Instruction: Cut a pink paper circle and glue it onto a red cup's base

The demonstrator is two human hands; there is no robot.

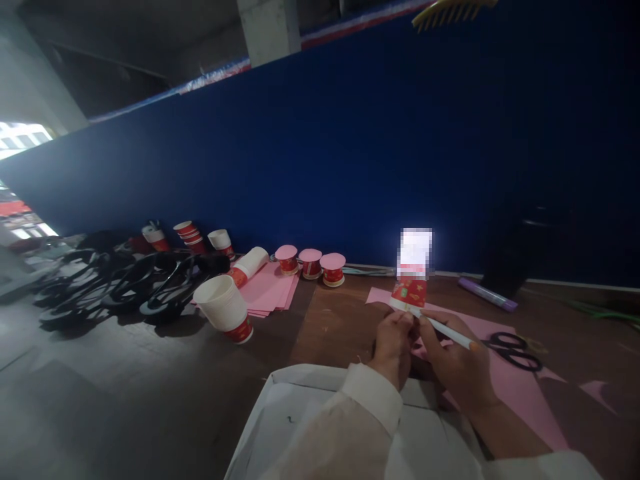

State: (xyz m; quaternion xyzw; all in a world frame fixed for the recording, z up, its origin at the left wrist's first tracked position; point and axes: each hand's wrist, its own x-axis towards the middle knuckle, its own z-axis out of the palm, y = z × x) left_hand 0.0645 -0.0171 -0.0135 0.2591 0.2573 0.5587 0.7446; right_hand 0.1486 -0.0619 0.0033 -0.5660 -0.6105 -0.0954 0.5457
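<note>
My left hand [393,345] is closed at the rim of a red paper cup [411,292], near the table's back edge. Close beside it, my right hand [457,360] grips a white pen [450,332] whose tip end is at the cup's pale rim. Pink paper [520,393] lies under and beside my hands, with black-handled scissors [515,351] on it. The fingertips of my left hand are partly hidden. A bright pixelated patch stands just behind the cup.
Three short cups with pink discs [310,260] stand along the blue partition [310,153]. Further left are stacked paper cups [220,303], pink sheets [265,290] and black headsets [145,287]. A purple marker [487,295] lies at right; a white box [290,400] is in front.
</note>
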